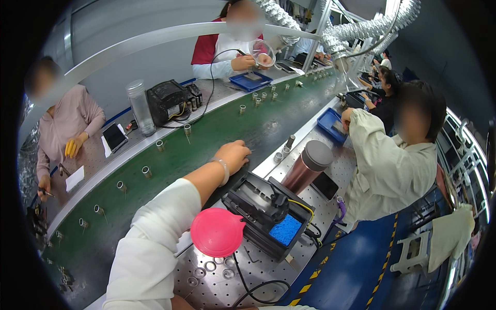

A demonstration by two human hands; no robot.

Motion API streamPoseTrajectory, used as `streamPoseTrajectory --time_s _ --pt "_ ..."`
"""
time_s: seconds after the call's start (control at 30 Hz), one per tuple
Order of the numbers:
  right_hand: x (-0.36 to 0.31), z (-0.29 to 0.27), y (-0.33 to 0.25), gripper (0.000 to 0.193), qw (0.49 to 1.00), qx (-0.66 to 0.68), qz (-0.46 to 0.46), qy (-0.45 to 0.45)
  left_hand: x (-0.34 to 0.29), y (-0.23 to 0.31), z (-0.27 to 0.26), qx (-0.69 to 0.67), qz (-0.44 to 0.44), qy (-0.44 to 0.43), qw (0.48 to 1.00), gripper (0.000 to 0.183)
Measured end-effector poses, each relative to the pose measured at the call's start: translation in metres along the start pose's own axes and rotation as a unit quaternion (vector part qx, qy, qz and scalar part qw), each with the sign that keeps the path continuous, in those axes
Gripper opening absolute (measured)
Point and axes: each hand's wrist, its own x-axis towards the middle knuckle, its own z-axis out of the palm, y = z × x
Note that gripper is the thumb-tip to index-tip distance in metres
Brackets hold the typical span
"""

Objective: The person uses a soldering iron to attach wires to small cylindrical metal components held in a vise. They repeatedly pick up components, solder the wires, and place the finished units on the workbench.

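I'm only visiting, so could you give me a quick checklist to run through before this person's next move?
1. Left hand empty: cannot tell; its fingertips are unclear.
2. Blue sponge inside the black case: ok.
3. Lid on the metallic tumbler: ok, and the tumbler stands upright.
4. Perforated tabletop free of cable: not ok; a black cable loops across it.
5. Metal rings put away: not ok; several lie loose on the tabletop.

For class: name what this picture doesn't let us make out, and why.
Head view:
Left hand: it hides anything beneath its palm.
Pink disc: covers whatever lies below.
Skin at lower edge: cut off; possibly the right hand.
Small items on green belt, lower left: too dim, small.
Far co-worker in black: hands too small to read.
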Motion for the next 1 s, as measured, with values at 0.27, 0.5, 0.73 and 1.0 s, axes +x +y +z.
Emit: streamPoseTrajectory --time_s 0.27,0.5,0.73,1.0 --pt "0.015 -0.027 -0.015 0.013 0.988 -0.124 -0.088 0.014 -0.121 -0.006 -0.074 -0.051 -0.093 0.002 0.994 0.021" --pt "0.028 -0.044 -0.019 0.014 0.977 -0.193 -0.090 -0.009 -0.306 0.058 -0.194 -0.555 -0.331 0.023 0.763 0.033" --pt "0.030 -0.027 -0.033 0.018 0.985 -0.145 -0.092 0.020 -0.465 0.109 -0.222 -0.640 -0.314 0.148 0.686 0.027" --pt "0.026 -0.026 -0.037 0.019 0.974 0.135 0.172 0.050 -0.553 0.107 -0.174 -0.627 -0.328 0.248 0.662 0.028"
